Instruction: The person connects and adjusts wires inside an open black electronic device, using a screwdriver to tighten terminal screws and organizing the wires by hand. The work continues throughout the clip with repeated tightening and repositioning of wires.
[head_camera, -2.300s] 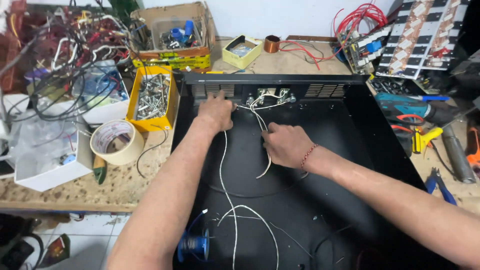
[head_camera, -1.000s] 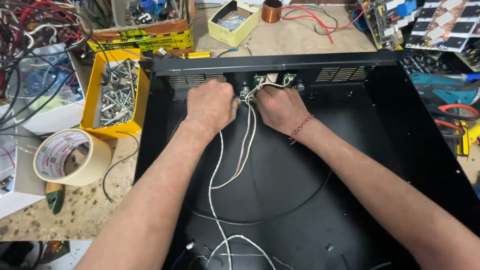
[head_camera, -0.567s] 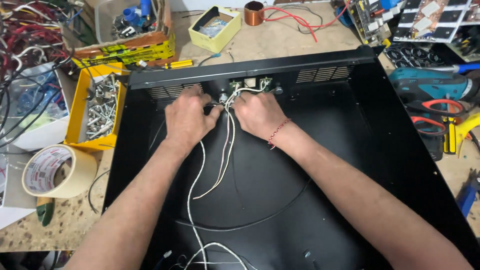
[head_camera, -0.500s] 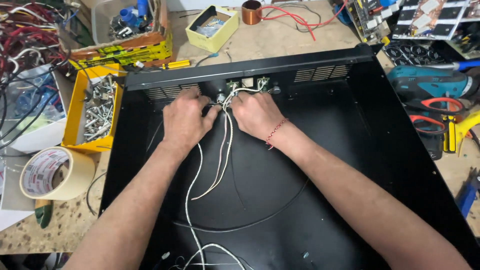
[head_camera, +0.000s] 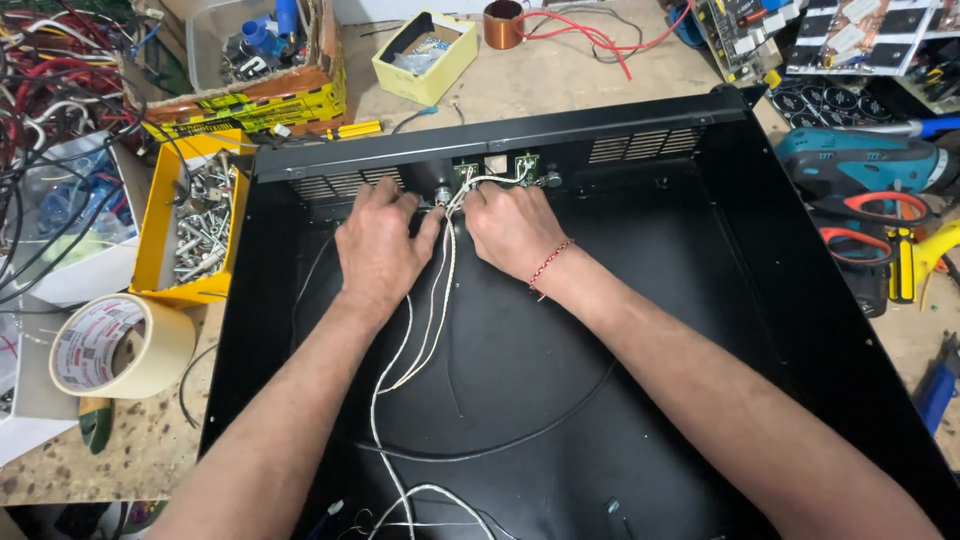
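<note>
White wires (head_camera: 432, 300) btwn left hand (head_camera: 378, 248), right hand (head_camera: 512, 228), in black chassis (head_camera: 700, 300)

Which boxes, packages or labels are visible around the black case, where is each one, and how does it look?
Cardboard box: far left, brown, with a yellow and black printed band.
Small open box: far centre, pale yellow, square.
Yellow tray: left of the case, filled with metal screws.
Tape roll: near left, cream, with a printed label inside its core.
</note>
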